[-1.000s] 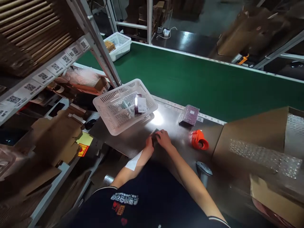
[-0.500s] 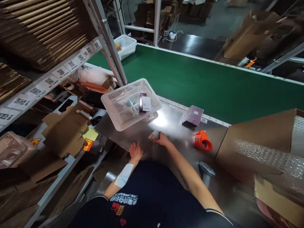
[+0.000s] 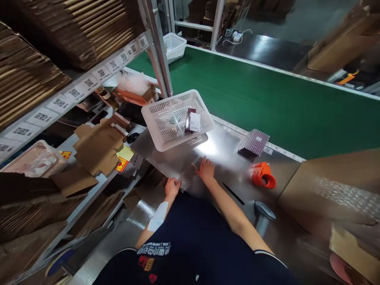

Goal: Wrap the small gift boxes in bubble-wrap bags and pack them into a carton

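My right hand (image 3: pixel 206 169) presses on a small item (image 3: pixel 196 162) that lies on a clear bubble wrap sheet (image 3: pixel 186 180) on the steel table (image 3: pixel 219 152). At the table's near edge, my left hand (image 3: pixel 172 187) pinches the near corner of that sheet. Just beyond my hands stands a white perforated basket (image 3: pixel 154 107) with a dark box bearing a white label (image 3: pixel 191 120) in it.
Right of my hands are a purple patterned box (image 3: pixel 254 141), an orange tape dispenser (image 3: pixel 263 175), a black pen (image 3: pixel 233 193) and a scanner (image 3: pixel 263 211). A green conveyor belt (image 3: pixel 267 95) runs behind. Cardboard with bubble wrap (image 3: pixel 332 186) fills the right; shelves of flat cardboard (image 3: pixel 97 146) stand left.
Both hands were together on the small item. My left hand has since drawn back to the table's near edge and taken the bubble wrap corner; my right hand stays on the item. The view swung left.
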Demonstrator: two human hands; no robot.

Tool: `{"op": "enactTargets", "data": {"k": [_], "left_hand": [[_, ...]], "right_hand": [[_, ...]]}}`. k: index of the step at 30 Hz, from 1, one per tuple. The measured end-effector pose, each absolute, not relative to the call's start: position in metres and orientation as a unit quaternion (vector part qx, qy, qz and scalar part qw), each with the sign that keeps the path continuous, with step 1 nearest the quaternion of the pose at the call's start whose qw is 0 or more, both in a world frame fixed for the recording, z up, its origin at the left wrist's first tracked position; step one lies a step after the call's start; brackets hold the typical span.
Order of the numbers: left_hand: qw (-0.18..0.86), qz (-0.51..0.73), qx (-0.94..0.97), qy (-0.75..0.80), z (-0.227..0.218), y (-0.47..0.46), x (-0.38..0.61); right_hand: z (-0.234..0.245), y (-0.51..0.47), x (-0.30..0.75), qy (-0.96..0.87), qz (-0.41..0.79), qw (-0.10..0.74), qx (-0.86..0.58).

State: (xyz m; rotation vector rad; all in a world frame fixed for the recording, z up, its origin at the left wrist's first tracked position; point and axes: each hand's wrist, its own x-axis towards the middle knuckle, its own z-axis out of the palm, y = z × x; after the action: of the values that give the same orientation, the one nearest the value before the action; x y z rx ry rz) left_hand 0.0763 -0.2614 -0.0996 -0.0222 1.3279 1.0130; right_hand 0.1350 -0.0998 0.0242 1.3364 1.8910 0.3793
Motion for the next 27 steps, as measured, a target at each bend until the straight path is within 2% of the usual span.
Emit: {"op": "enactTargets", "data": {"k": [5,10,15,19,24,27], "left_hand": [[0.758,0.491,-0.103,0.416,-0.093,-0.255,0.064],[0.772,0.524,-0.151,0.326,-0.075,-0.221,0.051],[0.789,0.531,-0.154,0.267,-0.058,-0.184,0.041],[0.815,0.495,-0.129,0.271,-0.058,-0.174,0.036],[0.761,0.508,-0.133,0.381,-0.062,-0.18,0.048],[0.766,0.491,-0.127,0.396,-0.061,-0.182,0.06]], "right_hand": [[0.031,-0.115,0.128,0.734,0.11,0.372,0.557],[0.045,-0.111,0.116,0.696,-0.016,0.358,0.622],[0.047,-0.096,0.122,0.697,-0.118,0.334,0.624],[0.044,-0.084,0.139,0.683,-0.12,0.273,0.667],[0.044,-0.077,0.159,0.675,-0.108,0.192,0.704],[0.044,-0.075,0.166,0.67,-0.134,0.144,0.716]]}}
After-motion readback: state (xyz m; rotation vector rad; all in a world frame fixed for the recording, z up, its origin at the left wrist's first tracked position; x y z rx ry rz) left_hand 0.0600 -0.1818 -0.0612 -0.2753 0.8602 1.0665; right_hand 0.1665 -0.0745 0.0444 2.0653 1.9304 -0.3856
